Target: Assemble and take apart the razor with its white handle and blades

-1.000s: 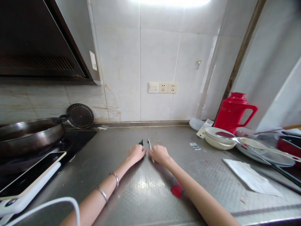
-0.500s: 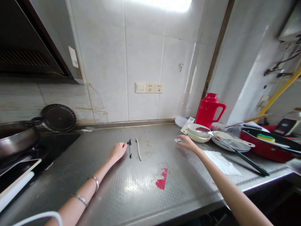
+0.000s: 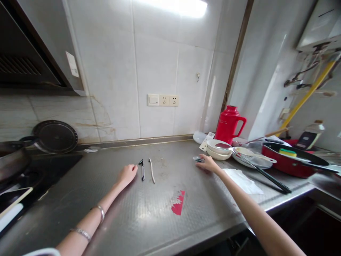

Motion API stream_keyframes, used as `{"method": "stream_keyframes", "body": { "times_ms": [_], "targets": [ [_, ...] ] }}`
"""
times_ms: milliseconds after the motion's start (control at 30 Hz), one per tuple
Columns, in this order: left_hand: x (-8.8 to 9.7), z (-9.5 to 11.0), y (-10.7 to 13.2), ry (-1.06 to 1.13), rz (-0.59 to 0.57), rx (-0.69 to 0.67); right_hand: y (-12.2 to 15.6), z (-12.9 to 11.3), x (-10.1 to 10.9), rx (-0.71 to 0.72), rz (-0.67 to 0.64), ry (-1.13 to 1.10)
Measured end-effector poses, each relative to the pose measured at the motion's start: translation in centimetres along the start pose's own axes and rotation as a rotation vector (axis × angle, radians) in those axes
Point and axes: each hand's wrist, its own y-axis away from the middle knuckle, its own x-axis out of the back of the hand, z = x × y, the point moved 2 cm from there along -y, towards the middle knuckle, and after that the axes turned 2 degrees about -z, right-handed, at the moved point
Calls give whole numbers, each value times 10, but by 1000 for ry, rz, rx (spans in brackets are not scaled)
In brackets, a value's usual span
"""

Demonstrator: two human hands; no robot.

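Observation:
My left hand [image 3: 126, 174] rests on the steel counter [image 3: 160, 217] with its fingers curled loosely, holding nothing. Just right of it lie a small black tool [image 3: 142, 169] and a thin white stick [image 3: 151, 170], side by side. My right hand [image 3: 207, 164] reaches far right and its fingers close over a small striped packet [image 3: 197, 159] lying on the counter, close to the stacked white bowls [image 3: 218, 149].
A red jug [image 3: 228, 123] stands at the back right beside plates, a skimmer [image 3: 257, 166] and a red pan [image 3: 290, 160]. White paper [image 3: 243, 180] lies near the counter's edge. A red scrap [image 3: 178, 203] sticks to the counter. A wok [image 3: 12, 161] and phone [image 3: 12, 201] sit left.
My right hand left the white stick and went right to the striped packet. The left hand let go of the black tool. The view swung right.

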Motion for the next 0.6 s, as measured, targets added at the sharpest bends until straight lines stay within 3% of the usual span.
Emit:
{"method": "stream_keyframes", "body": {
  "times_ms": [300, 600],
  "targets": [
    [1, 2, 2, -8, 3, 4, 0, -8, -5, -30, 58, 79],
    [2, 3, 6, -8, 9, 10, 3, -14, -16, -124, 165, 0]
  ]
}}
